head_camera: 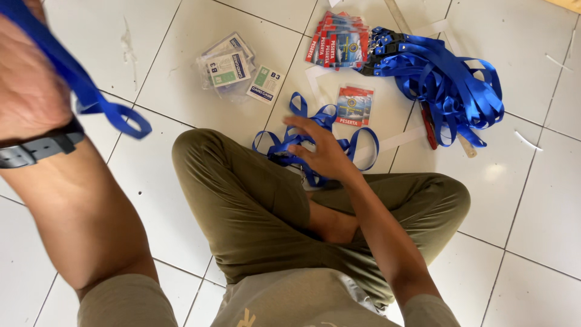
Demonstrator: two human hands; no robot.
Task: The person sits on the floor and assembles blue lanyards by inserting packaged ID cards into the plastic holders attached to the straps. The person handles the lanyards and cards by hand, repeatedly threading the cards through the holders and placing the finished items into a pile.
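Blue straps are lying all over the white tile floor (532,200). The person is sitting cross-legged in green trousers. The left hand (27,79) is raised up close to the camera with a blue lanyard (91,97) hanging from it; I cannot tell how its fingers are gripping. The right hand (321,148) is resting flat, fingers spread apart, on a small tangle of blue lanyards (315,136) just past the knees. A red badge card (354,106) is lying just beside that tangle. Farther off, a big pile of lanyards (448,85), a stack of red badges (339,41) and clear card holders (230,66) are sitting on the tiles
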